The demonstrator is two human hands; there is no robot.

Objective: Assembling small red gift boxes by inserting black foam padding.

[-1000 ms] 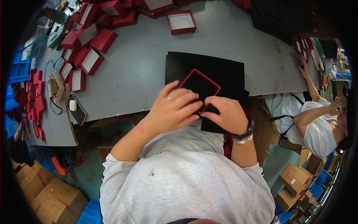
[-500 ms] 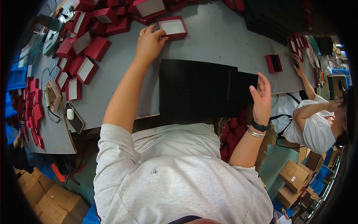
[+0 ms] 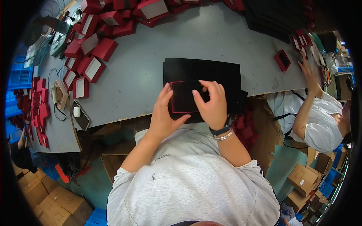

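A shallow red box (image 3: pixel 183 112) with a black panel (image 3: pixel 184 96) filling its inside lies in front of me, over the black sheets (image 3: pixel 203 69) at the table's near edge. My left hand (image 3: pixel 162 115) grips the box by its left side, fingers along the far left corner and thumb at the near side. My right hand (image 3: pixel 213 105) rests over the right part of the box, its thumb and forefinger apart and touching the black panel. That hand covers the box's right end.
Many red boxes (image 3: pixel 105 49) with white insides pile up at the far left. A black stack (image 3: pixel 269 20) stands at the far right, near one red box (image 3: pixel 282 60). A phone (image 3: pixel 81 119) lies on the left. At the right, a co-worker (image 3: pixel 316 120) reaches onto the table.
My left hand has brought the red box from the far side of the table to in front of me. My right hand has moved left onto it; black now fills the box's inside.
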